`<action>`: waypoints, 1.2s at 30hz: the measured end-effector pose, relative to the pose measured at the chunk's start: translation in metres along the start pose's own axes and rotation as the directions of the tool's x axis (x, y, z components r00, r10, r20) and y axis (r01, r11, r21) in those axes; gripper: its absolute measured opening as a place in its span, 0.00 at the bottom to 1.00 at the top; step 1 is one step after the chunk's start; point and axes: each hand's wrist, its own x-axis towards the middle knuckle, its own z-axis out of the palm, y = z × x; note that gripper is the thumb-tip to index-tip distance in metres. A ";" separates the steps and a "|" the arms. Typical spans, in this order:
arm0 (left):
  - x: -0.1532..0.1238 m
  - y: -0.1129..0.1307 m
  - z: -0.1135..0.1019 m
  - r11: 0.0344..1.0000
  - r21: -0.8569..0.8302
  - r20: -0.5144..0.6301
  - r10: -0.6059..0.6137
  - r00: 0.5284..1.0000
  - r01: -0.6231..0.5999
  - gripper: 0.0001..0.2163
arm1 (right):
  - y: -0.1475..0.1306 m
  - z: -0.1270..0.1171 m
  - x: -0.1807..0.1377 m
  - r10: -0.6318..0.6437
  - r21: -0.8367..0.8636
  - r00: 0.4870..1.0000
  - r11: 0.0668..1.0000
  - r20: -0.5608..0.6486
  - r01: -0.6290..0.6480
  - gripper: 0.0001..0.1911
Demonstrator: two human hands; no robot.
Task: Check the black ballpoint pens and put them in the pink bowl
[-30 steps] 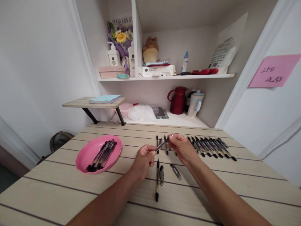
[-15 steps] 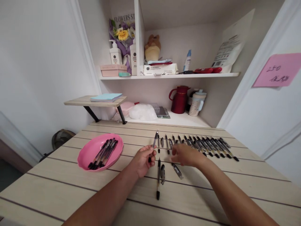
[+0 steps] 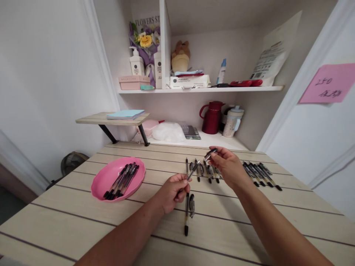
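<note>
My left hand [image 3: 176, 191] is closed round an uncapped gel pen [image 3: 193, 171], its tip pointing up and to the right. Between the fingers of my right hand [image 3: 226, 162] is a black pen cap [image 3: 210, 154], held above the table and apart from the pen. Below my left hand lies another uncapped pen [image 3: 186, 218], with a loose cap [image 3: 192, 205] beside it. A row of uncapped pens and caps [image 3: 260, 173] runs to the right, partly hidden behind my right hand. Several capped pens [image 3: 122, 181] lie in the pink dish [image 3: 97, 173] on the left.
The slatted wooden table [image 3: 124, 229] carries everything at hand. Behind it stand a small raised shelf [image 3: 91, 118], a plastic bag [image 3: 168, 132], a red jug [image 3: 212, 118] and a pale cup [image 3: 232, 121]. A cabinet shelf [image 3: 235, 89] with bottles and boxes is above.
My right hand has picked up the cap that lay on the table and lifted it up and away. My left hand has moved slightly right, tilting the pen toward the right hand.
</note>
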 end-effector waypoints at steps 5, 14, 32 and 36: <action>-0.001 -0.001 0.001 1.000 0.016 0.020 -0.013 1.000 0.013 0.09 | -0.002 0.007 -0.005 0.004 0.113 0.998 0.994 -0.066 0.004 0.16; 0.000 -0.002 -0.001 0.999 0.042 0.015 -0.004 1.000 0.004 0.08 | 0.005 0.016 -0.012 0.093 0.064 0.993 0.993 0.069 -0.097 0.15; 0.000 -0.003 0.005 0.994 0.071 -0.055 0.084 0.995 -0.080 0.10 | 0.020 0.024 -0.020 0.144 -0.002 0.962 0.989 0.232 -0.147 0.13; 0.002 -0.008 0.007 0.987 0.104 -0.091 0.134 0.987 -0.124 0.11 | 0.024 0.027 -0.023 0.138 0.018 0.968 0.989 0.210 -0.145 0.14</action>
